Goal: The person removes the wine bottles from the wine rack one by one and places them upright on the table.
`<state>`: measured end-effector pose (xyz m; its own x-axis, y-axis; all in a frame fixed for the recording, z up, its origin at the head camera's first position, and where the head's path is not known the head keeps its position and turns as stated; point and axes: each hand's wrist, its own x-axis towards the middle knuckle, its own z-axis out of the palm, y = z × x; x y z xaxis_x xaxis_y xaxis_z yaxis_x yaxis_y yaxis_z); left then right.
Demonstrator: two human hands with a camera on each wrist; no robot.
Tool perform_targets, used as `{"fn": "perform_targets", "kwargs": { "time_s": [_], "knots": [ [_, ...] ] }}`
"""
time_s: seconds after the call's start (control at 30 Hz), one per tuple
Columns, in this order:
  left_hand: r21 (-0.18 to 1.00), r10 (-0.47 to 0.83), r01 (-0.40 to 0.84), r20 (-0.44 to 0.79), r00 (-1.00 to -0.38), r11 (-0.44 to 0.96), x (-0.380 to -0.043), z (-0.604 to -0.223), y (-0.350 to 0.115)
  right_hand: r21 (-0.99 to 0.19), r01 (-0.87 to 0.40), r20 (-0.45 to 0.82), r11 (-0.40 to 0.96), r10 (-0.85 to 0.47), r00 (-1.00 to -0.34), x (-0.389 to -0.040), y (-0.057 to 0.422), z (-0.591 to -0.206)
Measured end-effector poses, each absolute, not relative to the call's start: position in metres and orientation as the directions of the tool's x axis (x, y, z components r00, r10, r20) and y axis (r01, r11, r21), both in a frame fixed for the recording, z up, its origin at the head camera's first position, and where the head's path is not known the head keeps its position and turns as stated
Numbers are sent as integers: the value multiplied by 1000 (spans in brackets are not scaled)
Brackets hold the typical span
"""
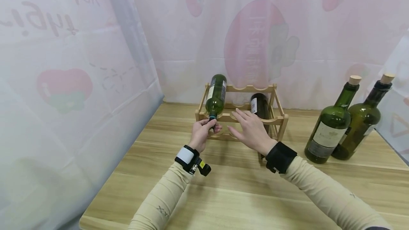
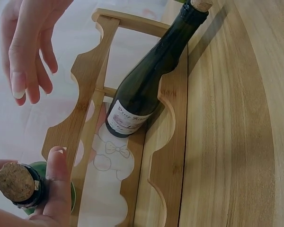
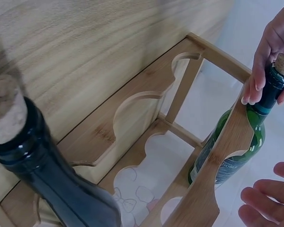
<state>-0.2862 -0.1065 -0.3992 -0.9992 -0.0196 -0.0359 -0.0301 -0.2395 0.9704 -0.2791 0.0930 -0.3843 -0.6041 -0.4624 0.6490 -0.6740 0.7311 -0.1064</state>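
Note:
A slim two-tier wooden bottle rack [image 1: 249,88] stands near the back of the table. At its upper left lies a green wine bottle [image 1: 216,97], its neck toward me. My left hand [image 1: 202,132] grips that neck just below the cork [image 2: 16,181], in front of the top rail. My right hand [image 1: 252,130] hovers with spread, extended fingers by the front rail, holding nothing. A darker corked wine bottle [image 2: 146,90] with a white label lies on the lower tier at the right, partly hidden behind my right hand in the head view.
Two corked green wine bottles, one nearer [image 1: 329,134] and one behind it [image 1: 365,123], stand upright on the wooden table [image 1: 243,201] right of the rack. A pale curtain [image 1: 179,45] printed with strawberries hangs behind the table and along its left side.

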Motion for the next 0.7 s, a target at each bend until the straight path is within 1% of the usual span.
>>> {"fn": "perform_targets", "kwargs": {
  "time_s": [0.13,0.27,0.53,0.7],
  "knots": [
    [967,-14,-39,-44,-999,-250,-287,-399,-107,-101,-675,650,731,-465,-601,-281,90,-383],
    [964,-1,-45,-47,-999,-261,-289,-400,-109,-103,-667,640,738,-464,-613,-284,87,-381],
    [956,17,-54,-51,-999,-289,-293,-402,-110,-138,-658,607,740,-462,-647,-289,83,-380],
    [948,13,-22,-19,-1000,-317,-292,-403,-108,-184,-662,608,726,-445,-657,-294,81,-379]
  ]
}}
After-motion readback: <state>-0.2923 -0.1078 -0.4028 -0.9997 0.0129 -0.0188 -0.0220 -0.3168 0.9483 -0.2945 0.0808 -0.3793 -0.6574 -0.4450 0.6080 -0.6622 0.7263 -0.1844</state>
